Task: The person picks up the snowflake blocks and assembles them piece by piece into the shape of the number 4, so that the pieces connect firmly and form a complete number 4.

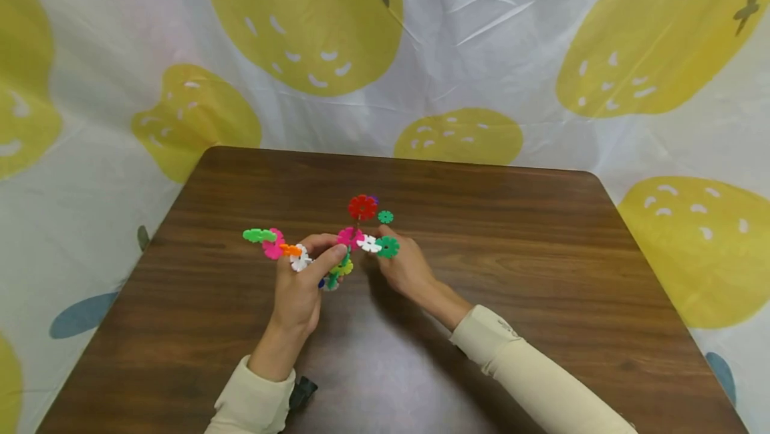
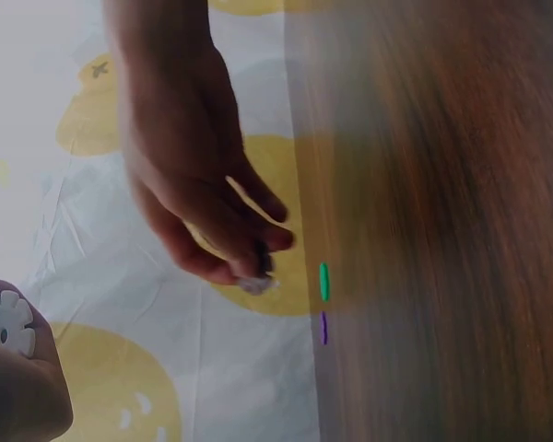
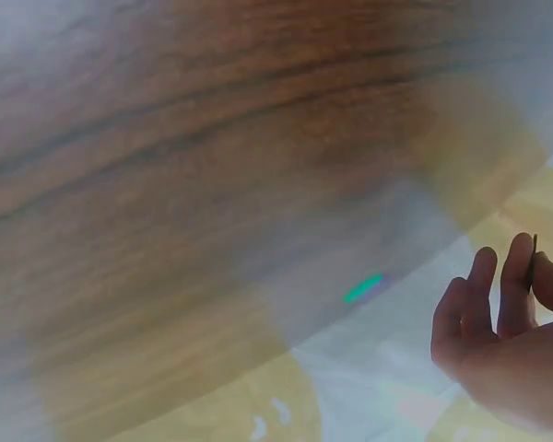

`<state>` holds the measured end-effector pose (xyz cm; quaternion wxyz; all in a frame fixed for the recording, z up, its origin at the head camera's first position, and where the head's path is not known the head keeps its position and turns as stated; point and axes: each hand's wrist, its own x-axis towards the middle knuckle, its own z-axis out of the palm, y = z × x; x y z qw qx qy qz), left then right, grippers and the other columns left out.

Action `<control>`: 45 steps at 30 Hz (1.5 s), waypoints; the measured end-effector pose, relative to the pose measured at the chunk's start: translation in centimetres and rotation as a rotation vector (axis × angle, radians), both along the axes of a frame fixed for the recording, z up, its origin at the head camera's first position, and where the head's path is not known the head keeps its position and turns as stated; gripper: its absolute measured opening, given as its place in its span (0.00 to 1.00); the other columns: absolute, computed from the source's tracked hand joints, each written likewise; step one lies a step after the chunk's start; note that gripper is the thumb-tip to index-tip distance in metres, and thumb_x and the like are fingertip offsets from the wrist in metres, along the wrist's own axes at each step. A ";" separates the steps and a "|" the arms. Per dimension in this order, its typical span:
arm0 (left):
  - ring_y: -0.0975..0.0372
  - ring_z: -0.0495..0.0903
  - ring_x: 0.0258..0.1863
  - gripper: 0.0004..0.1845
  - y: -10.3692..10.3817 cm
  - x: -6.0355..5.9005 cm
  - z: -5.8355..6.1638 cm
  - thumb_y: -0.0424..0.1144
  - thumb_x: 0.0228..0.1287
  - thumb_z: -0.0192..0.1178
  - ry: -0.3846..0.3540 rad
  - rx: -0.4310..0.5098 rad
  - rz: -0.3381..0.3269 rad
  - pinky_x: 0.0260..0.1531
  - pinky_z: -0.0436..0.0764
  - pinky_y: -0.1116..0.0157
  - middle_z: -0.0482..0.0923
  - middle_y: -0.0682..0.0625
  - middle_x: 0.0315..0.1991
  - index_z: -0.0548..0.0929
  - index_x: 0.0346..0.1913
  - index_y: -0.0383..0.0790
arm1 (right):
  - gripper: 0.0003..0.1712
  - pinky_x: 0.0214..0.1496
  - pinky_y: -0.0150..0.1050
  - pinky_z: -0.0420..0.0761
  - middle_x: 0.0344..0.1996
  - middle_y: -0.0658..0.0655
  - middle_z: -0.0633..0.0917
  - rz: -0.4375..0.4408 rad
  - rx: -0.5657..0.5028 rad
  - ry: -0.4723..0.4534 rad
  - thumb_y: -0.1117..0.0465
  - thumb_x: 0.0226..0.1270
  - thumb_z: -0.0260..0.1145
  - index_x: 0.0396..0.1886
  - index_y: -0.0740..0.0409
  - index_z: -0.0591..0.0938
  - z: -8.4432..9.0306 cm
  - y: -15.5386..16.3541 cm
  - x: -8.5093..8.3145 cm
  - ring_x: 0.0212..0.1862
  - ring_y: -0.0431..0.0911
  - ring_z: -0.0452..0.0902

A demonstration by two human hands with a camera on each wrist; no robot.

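Observation:
My left hand (image 1: 303,280) grips a built-up cluster of notched plastic flower discs, its thumb on the near side. Out of the cluster stand a red disc (image 1: 363,207), a pink disc (image 1: 350,238), a white disc (image 1: 369,243) and a green disc (image 1: 388,247). A side arm ends at the left in a light green disc (image 1: 259,235). Just right of the cluster, my right hand (image 1: 406,263) pinches a thin small disc (image 2: 256,279) between thumb and finger, seen edge-on in the right wrist view. Its colour is unclear; it looks greyish in the left wrist view.
Beyond the hands, a loose green disc (image 1: 386,217) and a purple disc (image 1: 374,200) lie on the brown wooden table (image 1: 541,273). A white cloth (image 1: 517,39) with yellow fruit prints hangs behind the table. Beside the left cuff is a black object (image 1: 303,390).

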<state>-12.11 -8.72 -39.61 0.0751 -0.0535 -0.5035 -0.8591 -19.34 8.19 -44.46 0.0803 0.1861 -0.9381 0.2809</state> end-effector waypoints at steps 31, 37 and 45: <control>0.64 0.77 0.22 0.04 0.1 0.2 -0.1 0.32 0.54 0.63 -0.027 -0.072 -0.025 0.18 0.77 0.68 0.81 0.51 0.28 0.82 0.34 0.38 | 0.07 0.40 0.33 0.79 0.28 0.44 0.85 0.057 -0.380 0.242 0.56 0.60 0.64 0.39 0.45 0.81 9.7 2.9 4.0 0.36 0.32 0.81; 0.64 0.77 0.22 0.04 0.1 0.2 -0.1 0.31 0.53 0.64 -0.020 -0.085 -0.027 0.17 0.76 0.69 0.81 0.51 0.27 0.83 0.33 0.37 | 0.08 0.41 0.33 0.77 0.30 0.44 0.85 0.077 -0.451 0.340 0.58 0.60 0.64 0.39 0.48 0.82 11.4 3.1 4.5 0.37 0.34 0.79; 0.64 0.76 0.23 0.04 0.2 0.2 -0.2 0.31 0.53 0.64 -0.014 -0.118 -0.032 0.18 0.74 0.71 0.81 0.52 0.28 0.83 0.33 0.38 | 0.07 0.42 0.31 0.76 0.31 0.49 0.86 0.104 -0.600 0.431 0.64 0.57 0.66 0.37 0.54 0.84 13.3 2.7 5.3 0.37 0.38 0.78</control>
